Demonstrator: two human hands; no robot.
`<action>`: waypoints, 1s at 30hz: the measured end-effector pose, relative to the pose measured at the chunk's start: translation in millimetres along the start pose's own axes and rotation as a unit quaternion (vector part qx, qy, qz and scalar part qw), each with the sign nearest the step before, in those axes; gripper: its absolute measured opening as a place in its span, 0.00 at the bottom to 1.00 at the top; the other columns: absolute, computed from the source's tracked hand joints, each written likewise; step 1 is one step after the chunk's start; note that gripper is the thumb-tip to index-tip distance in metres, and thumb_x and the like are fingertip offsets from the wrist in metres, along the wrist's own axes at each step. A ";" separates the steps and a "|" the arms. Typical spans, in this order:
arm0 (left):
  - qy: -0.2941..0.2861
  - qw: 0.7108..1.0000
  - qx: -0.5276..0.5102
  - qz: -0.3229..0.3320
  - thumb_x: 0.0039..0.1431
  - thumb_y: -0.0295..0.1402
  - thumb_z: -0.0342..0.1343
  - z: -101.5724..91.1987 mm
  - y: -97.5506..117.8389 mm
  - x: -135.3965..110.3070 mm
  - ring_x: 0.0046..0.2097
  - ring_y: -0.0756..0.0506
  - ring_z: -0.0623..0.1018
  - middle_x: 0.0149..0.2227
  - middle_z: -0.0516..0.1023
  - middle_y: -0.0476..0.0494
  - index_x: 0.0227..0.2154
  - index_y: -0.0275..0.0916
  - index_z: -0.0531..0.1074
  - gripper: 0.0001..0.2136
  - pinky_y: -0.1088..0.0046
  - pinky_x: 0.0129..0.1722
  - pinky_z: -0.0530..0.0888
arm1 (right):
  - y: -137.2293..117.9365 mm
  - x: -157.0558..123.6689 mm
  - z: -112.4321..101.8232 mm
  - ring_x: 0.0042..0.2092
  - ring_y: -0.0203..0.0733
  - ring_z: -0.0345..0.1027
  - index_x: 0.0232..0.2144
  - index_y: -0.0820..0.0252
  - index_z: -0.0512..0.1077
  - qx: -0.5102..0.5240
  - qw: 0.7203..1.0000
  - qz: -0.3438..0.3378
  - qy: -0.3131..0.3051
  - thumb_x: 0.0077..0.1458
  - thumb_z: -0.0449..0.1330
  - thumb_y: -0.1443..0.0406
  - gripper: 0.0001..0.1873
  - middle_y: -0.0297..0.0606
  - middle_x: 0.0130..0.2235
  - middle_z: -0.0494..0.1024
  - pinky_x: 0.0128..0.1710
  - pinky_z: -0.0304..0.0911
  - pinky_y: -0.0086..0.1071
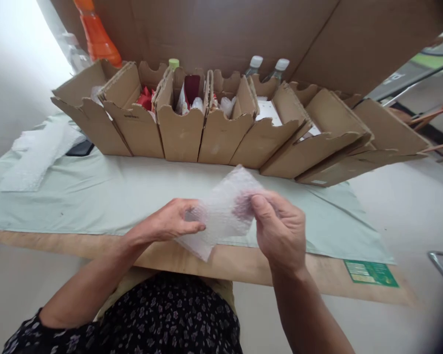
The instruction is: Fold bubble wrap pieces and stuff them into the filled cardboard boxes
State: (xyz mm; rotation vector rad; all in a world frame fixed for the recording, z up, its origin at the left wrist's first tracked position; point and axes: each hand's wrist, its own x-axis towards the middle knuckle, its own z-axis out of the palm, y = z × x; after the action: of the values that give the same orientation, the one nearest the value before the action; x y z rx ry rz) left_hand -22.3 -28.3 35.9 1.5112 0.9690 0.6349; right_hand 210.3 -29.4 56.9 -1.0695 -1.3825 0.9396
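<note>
A translucent piece of bubble wrap (227, 209) is held up over the front of the cloth-covered table. My right hand (280, 228) pinches its right side, thumb in front and fingers behind, showing blurred through the plastic. At its left edge is my left hand (175, 219), the thumb in front and the other fingers curled round behind, partly hidden by the wrap. One corner of the wrap hangs down past the table's front edge.
Several cardboard bins (180, 135) with small goods stand in a row behind my hands. More bubble wrap (37, 157) lies at the left beside a dark flat object (80, 148). An orange bottle (98, 37) stands behind the bins. A green printed card (371, 273) lies at front right.
</note>
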 end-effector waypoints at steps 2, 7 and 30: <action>-0.045 0.998 -0.005 -0.044 0.56 0.35 0.63 -5.7 -8.4 -6.3 0.37 0.44 0.80 0.35 0.83 0.46 0.33 0.38 0.80 0.06 0.71 0.38 0.73 | 4.5 1.7 -16.6 0.33 0.43 0.75 0.37 0.49 0.82 -0.002 0.997 -0.003 0.073 0.64 0.64 0.54 0.10 0.35 0.33 0.83 0.34 0.73 0.38; 0.013 0.996 -0.014 -0.081 0.56 0.42 0.61 -32.2 -19.9 -17.4 0.34 0.46 0.76 0.30 0.79 0.47 0.29 0.39 0.75 0.11 0.72 0.36 0.71 | 29.0 -3.9 -49.2 0.29 0.42 0.75 0.35 0.51 0.79 -0.041 0.994 0.031 0.100 0.58 0.68 0.56 0.07 0.33 0.30 0.82 0.29 0.71 0.35; 0.154 0.801 0.540 0.209 0.64 0.33 0.56 22.0 -77.0 30.0 0.65 0.34 0.69 0.64 0.74 0.35 0.59 0.41 0.71 0.20 0.51 0.60 0.67 | 4.6 354.8 -102.2 0.54 0.47 0.74 0.58 0.60 0.72 -0.719 0.676 0.117 -0.114 0.67 0.63 0.56 0.21 0.45 0.58 0.75 0.53 0.74 0.48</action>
State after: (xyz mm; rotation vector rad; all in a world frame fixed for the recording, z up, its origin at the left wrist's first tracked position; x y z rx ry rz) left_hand -5.8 -15.6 -47.1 2.7595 1.3649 0.6747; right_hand 314.3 309.4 160.9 -2.3677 -2.2615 -0.1187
